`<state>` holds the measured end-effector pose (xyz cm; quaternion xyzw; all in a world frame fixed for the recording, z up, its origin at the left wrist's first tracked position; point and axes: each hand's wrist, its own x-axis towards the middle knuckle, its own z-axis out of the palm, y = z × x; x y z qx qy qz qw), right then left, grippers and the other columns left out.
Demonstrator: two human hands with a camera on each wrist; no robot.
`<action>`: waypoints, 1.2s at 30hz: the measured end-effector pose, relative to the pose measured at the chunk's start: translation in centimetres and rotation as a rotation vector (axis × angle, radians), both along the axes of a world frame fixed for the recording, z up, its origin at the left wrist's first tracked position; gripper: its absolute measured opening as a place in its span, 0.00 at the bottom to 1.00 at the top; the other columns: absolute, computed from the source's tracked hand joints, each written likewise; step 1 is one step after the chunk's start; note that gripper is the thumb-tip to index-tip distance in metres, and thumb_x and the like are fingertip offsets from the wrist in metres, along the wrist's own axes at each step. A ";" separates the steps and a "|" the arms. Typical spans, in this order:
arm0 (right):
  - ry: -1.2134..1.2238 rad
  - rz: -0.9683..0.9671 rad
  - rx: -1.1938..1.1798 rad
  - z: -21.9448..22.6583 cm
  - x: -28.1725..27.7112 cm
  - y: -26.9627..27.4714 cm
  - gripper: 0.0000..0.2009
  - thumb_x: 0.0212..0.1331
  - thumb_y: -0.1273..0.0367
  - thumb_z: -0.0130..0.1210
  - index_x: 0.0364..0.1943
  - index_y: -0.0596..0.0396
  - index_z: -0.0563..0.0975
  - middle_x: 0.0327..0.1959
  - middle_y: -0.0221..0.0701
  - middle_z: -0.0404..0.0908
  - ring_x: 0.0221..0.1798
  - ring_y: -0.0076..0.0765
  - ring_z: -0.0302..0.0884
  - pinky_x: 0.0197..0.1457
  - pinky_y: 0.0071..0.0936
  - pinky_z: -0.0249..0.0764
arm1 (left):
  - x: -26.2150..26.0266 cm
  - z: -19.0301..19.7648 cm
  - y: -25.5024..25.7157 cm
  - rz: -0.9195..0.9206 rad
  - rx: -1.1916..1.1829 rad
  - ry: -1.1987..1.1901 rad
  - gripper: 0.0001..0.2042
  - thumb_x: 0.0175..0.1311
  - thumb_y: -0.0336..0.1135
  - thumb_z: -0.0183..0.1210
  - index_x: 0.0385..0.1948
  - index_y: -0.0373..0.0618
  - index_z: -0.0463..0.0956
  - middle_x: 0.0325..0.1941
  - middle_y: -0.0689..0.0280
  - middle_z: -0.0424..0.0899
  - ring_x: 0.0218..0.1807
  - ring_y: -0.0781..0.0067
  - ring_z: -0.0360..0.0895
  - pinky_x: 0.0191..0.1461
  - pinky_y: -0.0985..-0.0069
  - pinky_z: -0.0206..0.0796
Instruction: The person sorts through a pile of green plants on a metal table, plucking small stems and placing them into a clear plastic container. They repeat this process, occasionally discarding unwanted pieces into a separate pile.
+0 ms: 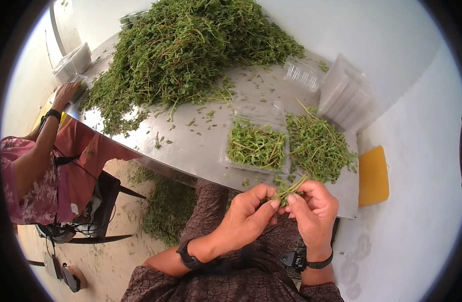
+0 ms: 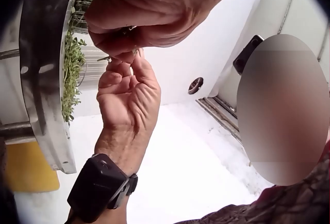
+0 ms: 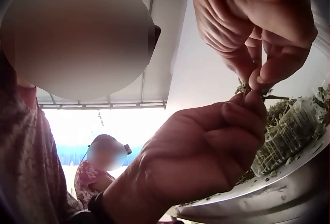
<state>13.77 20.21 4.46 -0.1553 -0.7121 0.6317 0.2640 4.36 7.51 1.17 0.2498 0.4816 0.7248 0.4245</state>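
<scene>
One metal worktop [image 1: 195,151], white walls [image 1: 412,161]; two heaps of leafy greens [image 1: 190,55], one filled clamshell [image 1: 229,162] before you; your left hand [image 1: 248,214] and right hand [image 1: 314,206], fingers pinching one sprig bunch [image 1: 293,187].

Bright, diffuse light in the head view, black fisheye corners, bowed table [image 1: 190,148] with white glare at its left, overexposed white surface [image 2: 191,152] in the left wrist view, backlit, shadowed hands [image 3: 196,157] in the right wrist view, blurred-out faces [image 2: 283,108]

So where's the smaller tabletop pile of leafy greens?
In the head view, the smaller leafy green pile lies on the shiny metal table, just right of the filled clear plastic box.
</scene>
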 end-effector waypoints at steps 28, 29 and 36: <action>0.089 0.015 0.395 -0.2 -1.6 0.1 0.05 0.54 0.80 0.59 0.35 0.66 0.78 0.36 0.38 0.82 0.33 0.25 0.79 0.35 0.22 0.77 | -0.2 -0.5 -0.3 0.131 0.151 -0.007 0.06 0.73 0.31 0.52 0.44 0.39 0.74 0.36 0.68 0.82 0.29 0.86 0.76 0.29 0.88 0.66; 0.099 -0.001 0.386 -0.2 -1.6 0.0 0.05 0.54 0.80 0.59 0.34 0.66 0.78 0.35 0.38 0.81 0.32 0.25 0.78 0.34 0.22 0.76 | -0.1 -0.4 -0.3 0.154 0.125 0.019 0.06 0.73 0.31 0.52 0.43 0.39 0.74 0.35 0.68 0.82 0.29 0.86 0.76 0.30 0.87 0.67; 0.084 -0.019 0.447 -0.2 -1.4 0.1 0.06 0.52 0.83 0.57 0.34 0.64 0.75 0.34 0.36 0.81 0.34 0.28 0.77 0.39 0.24 0.74 | 0.0 -0.1 -0.1 0.179 0.082 0.151 0.06 0.73 0.31 0.53 0.41 0.37 0.73 0.31 0.70 0.80 0.29 0.87 0.74 0.31 0.85 0.69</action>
